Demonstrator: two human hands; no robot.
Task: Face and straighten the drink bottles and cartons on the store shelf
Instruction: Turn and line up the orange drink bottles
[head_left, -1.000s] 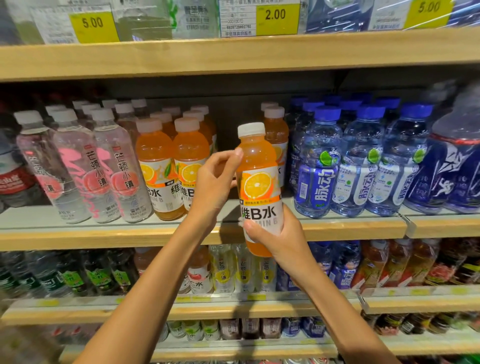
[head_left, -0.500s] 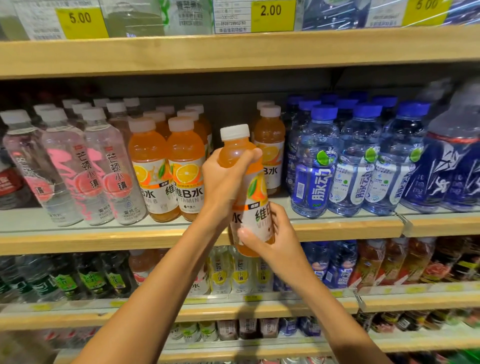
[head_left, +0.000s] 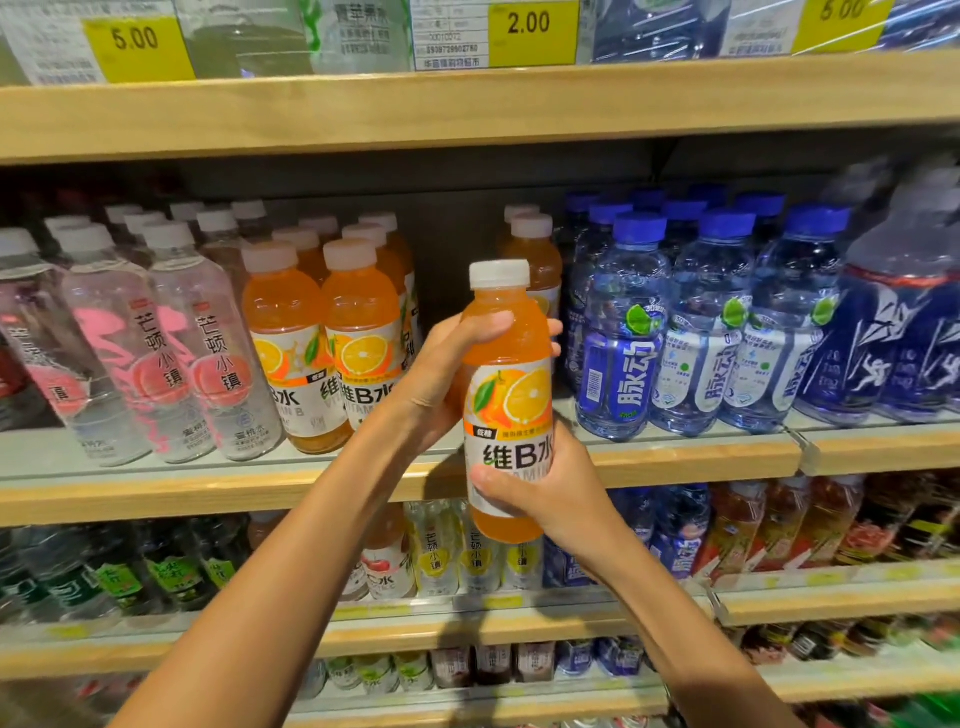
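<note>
Wooden shelf, yellow price tags on the edge above. Bottle upright, near side of the shelf gap, between the orange row left and blue bottles right. Left hand wraps its shoulder; right hand grips its base.

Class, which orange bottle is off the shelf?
The orange bottle gripped by the left hand and right hand; the other orange bottles stand on the shelf.

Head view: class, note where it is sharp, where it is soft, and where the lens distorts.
Head view: the orange bottle is sharp; the lowest shelf is blurred; the pink-label bottles lean outward from wide-angle distortion; glare streaks the wrapped packs.
</note>
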